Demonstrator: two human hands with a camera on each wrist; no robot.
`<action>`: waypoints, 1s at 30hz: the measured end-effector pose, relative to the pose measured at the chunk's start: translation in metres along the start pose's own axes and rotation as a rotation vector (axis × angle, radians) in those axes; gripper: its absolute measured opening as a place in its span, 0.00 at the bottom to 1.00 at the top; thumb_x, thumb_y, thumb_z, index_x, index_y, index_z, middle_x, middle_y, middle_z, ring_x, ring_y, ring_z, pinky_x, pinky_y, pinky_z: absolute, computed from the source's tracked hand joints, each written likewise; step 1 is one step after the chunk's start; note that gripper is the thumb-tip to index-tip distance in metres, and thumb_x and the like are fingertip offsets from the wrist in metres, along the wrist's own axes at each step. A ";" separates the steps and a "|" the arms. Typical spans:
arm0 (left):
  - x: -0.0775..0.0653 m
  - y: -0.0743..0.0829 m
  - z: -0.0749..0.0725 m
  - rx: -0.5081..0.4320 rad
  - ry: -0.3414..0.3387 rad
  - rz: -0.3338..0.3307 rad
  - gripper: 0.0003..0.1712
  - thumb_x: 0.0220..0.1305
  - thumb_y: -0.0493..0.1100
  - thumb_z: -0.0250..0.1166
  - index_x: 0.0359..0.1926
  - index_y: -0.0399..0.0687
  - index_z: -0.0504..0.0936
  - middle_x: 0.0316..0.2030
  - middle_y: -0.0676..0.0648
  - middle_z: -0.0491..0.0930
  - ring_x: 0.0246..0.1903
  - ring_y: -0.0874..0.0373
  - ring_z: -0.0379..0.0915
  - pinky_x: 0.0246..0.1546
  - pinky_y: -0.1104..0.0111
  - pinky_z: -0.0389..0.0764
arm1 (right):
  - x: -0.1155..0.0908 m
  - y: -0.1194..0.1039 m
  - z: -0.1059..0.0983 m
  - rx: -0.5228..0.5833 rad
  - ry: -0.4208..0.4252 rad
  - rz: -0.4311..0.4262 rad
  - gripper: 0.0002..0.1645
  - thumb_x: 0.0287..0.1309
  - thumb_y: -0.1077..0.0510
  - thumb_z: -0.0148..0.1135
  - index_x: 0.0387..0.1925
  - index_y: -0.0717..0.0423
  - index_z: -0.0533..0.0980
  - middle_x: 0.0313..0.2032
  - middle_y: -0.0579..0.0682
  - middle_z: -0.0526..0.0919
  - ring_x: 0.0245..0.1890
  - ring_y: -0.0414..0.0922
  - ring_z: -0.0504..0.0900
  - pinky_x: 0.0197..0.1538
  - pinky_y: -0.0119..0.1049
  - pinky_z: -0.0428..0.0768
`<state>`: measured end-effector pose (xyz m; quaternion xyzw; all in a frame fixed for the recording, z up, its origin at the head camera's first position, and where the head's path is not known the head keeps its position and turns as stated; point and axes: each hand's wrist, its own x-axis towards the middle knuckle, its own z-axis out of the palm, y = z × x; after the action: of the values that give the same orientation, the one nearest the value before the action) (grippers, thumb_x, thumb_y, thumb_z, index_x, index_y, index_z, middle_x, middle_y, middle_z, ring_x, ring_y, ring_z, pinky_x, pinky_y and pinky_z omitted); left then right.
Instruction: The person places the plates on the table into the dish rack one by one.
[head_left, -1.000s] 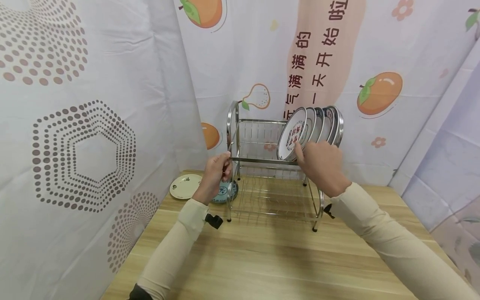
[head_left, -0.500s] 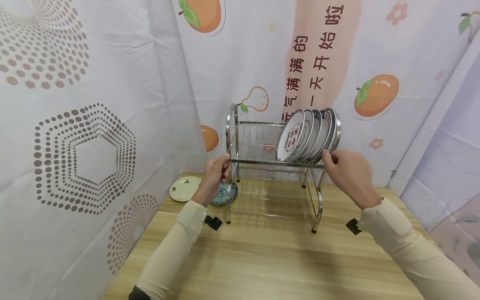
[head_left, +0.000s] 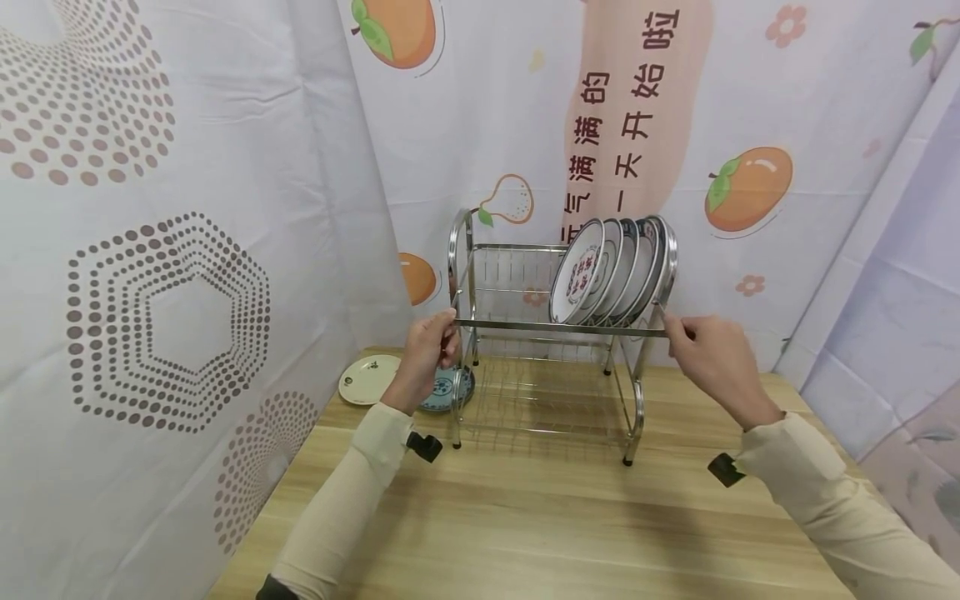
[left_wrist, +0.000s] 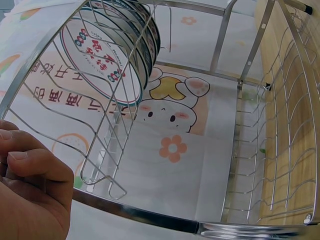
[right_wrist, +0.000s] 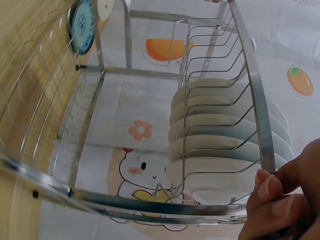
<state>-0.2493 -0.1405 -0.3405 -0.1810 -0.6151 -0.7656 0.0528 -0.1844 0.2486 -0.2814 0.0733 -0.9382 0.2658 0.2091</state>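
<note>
1. Nearest: wood-grain desk (head_left: 510,525), carrying everything under inspection.
2. Left hand (head_left: 431,340) at the left end of the front rail (right_wrist: 256,95) of the dish rack (head_left: 540,327). Fingers curled and gripping the metal; nothing else held.
3. Right hand (head_left: 712,354) at the opposite end of the same rail, by the corner. Fingers and thumb pinched together on the metal; no plate in the grasp.
4. Dish rack: two-tiered, upright on the desk. Held at both ends; whether merely steadied or under pull, not determinable.
5. Racked plates (head_left: 576,279): about five, standing on edge in the upper tier (head_left: 517,291), grouped toward its right end and tilted to the right. Judged done: loading of this group, apparently settled in the slots. Spare slots visible to the left.
6. Cream plate (head_left: 367,379) and blue plate (head_left: 446,387): flat on the desk, left of the rack. Mutual contact hidden by the left hand. Judged outstanding: racking of both, if included in the work.
7. Farthest: printed curtain (head_left: 480,83) behind the rack. Without bearing on progress.
</note>
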 end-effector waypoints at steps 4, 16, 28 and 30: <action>0.000 -0.001 0.001 0.007 -0.005 0.001 0.29 0.79 0.52 0.54 0.20 0.45 0.62 0.13 0.52 0.64 0.11 0.60 0.55 0.15 0.69 0.59 | -0.001 0.003 -0.001 0.175 -0.111 0.110 0.39 0.79 0.37 0.40 0.24 0.59 0.80 0.15 0.49 0.76 0.14 0.44 0.68 0.17 0.39 0.67; 0.003 0.003 -0.002 0.075 0.015 -0.028 0.31 0.78 0.55 0.56 0.18 0.47 0.62 0.13 0.50 0.64 0.12 0.60 0.55 0.15 0.70 0.61 | 0.004 0.008 0.001 0.650 -0.248 0.300 0.29 0.79 0.40 0.46 0.29 0.54 0.78 0.18 0.42 0.73 0.15 0.35 0.65 0.16 0.30 0.64; 0.000 0.000 -0.024 0.130 -0.045 -0.089 0.34 0.72 0.67 0.59 0.24 0.45 0.64 0.17 0.47 0.66 0.14 0.58 0.56 0.18 0.68 0.62 | 0.002 0.008 0.007 0.768 -0.247 0.321 0.27 0.80 0.44 0.46 0.26 0.54 0.75 0.18 0.41 0.72 0.15 0.34 0.65 0.16 0.28 0.63; -0.003 -0.002 -0.029 0.131 -0.042 -0.103 0.33 0.73 0.67 0.58 0.24 0.45 0.64 0.17 0.48 0.67 0.14 0.58 0.57 0.18 0.68 0.64 | 0.001 0.008 0.008 0.784 -0.246 0.327 0.27 0.80 0.44 0.46 0.26 0.54 0.75 0.17 0.41 0.72 0.15 0.34 0.65 0.16 0.28 0.63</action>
<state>-0.2536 -0.1687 -0.3488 -0.1612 -0.6732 -0.7216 0.0123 -0.1897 0.2510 -0.2905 0.0286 -0.7836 0.6206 0.0073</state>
